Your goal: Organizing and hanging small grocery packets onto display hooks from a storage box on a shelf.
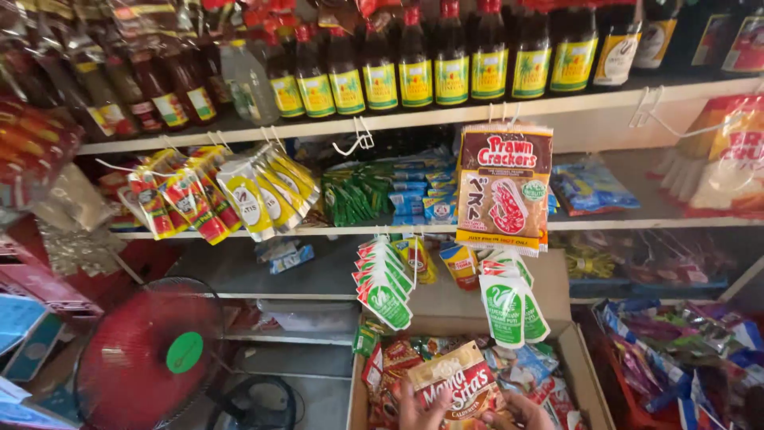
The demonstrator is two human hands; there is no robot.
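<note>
Red-and-tan sachet [455, 381] sits gripped between left hand [415, 410] and right hand [521, 412], above the cardboard box [587, 374].

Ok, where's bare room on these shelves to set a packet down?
Bare shelf shows between the red fan and the hanging green sachets. The cardboard box is packed full, both hands on a red packet. The bottle row has no gaps.

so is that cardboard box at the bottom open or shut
Open. The cardboard box has its back flap standing up, and loose packets show inside. Both hands, left hand and right hand, hold a red-and-brown packet over it.
</note>
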